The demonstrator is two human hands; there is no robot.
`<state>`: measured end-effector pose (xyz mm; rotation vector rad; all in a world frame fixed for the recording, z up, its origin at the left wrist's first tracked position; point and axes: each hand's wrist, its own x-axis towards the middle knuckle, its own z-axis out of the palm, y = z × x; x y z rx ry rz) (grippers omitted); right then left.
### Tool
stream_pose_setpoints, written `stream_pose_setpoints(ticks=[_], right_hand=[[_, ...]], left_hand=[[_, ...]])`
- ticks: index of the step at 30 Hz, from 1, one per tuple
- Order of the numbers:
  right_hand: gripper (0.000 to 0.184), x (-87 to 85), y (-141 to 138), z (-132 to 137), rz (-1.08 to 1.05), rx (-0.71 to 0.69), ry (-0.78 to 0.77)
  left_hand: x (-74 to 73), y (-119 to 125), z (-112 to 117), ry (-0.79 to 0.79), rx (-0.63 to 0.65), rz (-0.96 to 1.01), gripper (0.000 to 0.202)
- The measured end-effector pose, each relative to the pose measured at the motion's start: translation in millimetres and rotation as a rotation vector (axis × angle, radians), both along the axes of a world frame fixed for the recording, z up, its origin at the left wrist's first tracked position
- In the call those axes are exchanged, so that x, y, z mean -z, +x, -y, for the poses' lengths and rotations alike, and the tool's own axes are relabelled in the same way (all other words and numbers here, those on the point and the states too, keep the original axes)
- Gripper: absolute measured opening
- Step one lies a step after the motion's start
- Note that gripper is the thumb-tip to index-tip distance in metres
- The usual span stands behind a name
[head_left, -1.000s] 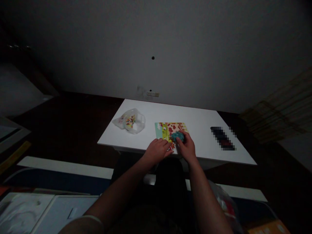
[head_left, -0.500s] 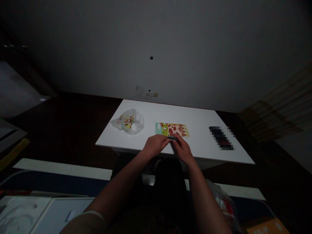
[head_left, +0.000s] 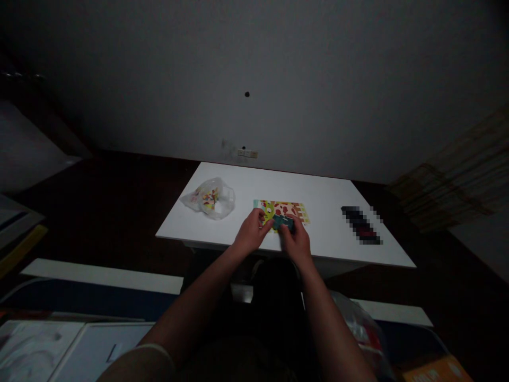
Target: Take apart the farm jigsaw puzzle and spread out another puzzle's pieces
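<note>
Both my hands are over the front edge of the white table (head_left: pixel 326 196), around a small, flat, dark green rectangular piece (head_left: pixel 283 221) with light marks. My right hand (head_left: pixel 297 241) grips it from the right, thumb on its face and fingers behind. My left hand (head_left: pixel 250 232) has its fingers curled and its thumb at the piece's left edge. Just behind the piece lies a colourful picture sheet (head_left: pixel 296 208) with a yellow-green animal head and reddish-brown spots. My hands cover the sheet's near edge.
A clear plastic bag (head_left: pixel 226 204) with colourful small pieces inside lies on the table's left. A pixelated dark object (head_left: pixel 361 225) is on the right. Beyond the table is a grey wall (head_left: pixel 302 79) with sockets (head_left: pixel 247 154). Another plastic bag (head_left: pixel 363 323) sits beside my right forearm.
The dark green piece, seen nearly edge-on before, has turned so its flat face shows. My left fingers have lifted and curled, and my right hand has shifted its hold slightly.
</note>
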<state>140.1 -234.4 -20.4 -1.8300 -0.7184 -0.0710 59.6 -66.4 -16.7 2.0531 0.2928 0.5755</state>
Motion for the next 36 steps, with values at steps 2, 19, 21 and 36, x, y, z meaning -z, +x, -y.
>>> stream_pose_setpoints(ticks=[2, 19, 21, 36], right_hand=[[0.041, 0.2, -4, -9, -0.005, -0.024, 0.003], [0.047, -8.1, -23, -30, -0.021, -0.351, -0.109], [0.053, -8.7, -24, -30, -0.033, -0.374, -0.099], [0.058, 8.0, -4, -23, -0.225, 0.08, 0.361]], left_hand=[[0.8, 2, -1, -0.009, -0.021, 0.036, 0.034], [-8.3, 2, -8, 0.101, 0.042, -0.038, 0.026], [-7.8, 2, -8, 0.102, 0.03, -0.035, 0.026], [-3.3, -26, -17, 0.425, 0.258, -0.076, 0.059]])
